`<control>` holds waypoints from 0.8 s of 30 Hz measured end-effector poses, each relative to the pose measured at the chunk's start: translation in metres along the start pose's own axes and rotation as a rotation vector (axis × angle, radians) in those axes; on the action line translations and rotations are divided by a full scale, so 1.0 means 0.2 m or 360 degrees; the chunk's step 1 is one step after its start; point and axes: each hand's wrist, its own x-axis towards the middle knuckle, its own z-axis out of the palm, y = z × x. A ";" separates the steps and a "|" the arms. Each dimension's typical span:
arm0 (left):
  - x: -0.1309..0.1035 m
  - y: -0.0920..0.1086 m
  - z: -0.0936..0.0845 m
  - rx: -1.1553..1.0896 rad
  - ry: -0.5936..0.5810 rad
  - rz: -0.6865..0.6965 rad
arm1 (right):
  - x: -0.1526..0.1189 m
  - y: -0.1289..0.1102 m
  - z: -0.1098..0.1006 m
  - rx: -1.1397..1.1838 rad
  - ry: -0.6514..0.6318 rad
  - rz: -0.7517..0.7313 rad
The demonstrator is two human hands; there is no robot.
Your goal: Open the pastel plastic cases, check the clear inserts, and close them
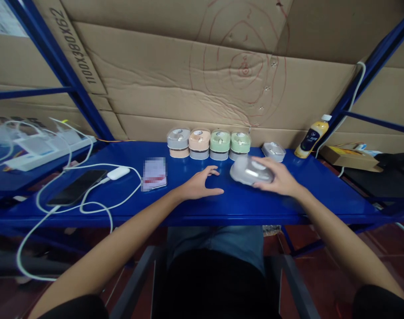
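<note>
Held in my right hand (pixel 277 177) is a grey container (pixel 246 170) with a clear lid, tilted and slightly blurred above the blue table (pixel 202 208). My left hand (pixel 205 184) is to its left, empty, with thumb and fingers spread apart. Behind the hands, stacked containers stand in a row: a grey one (pixel 178 139), a peach one (pixel 199 141) and two green ones (pixel 219 141), each on top of another container. A single grey container (pixel 273 151) sits farther right, behind my right hand.
At the left are a dark phone (pixel 78 187), a white adapter (pixel 118 173) with looping cables, and a power strip (pixel 52 153). A second phone (pixel 154 173) lies left of my left hand. At the right are a bottle (pixel 313 136) and an open carton (pixel 350 158).
</note>
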 end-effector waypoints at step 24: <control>0.01 0.01 0.00 0.0144 0.0016 0.0028 | 0.49 0.30 0.04 -0.0897 0.0292 0.0382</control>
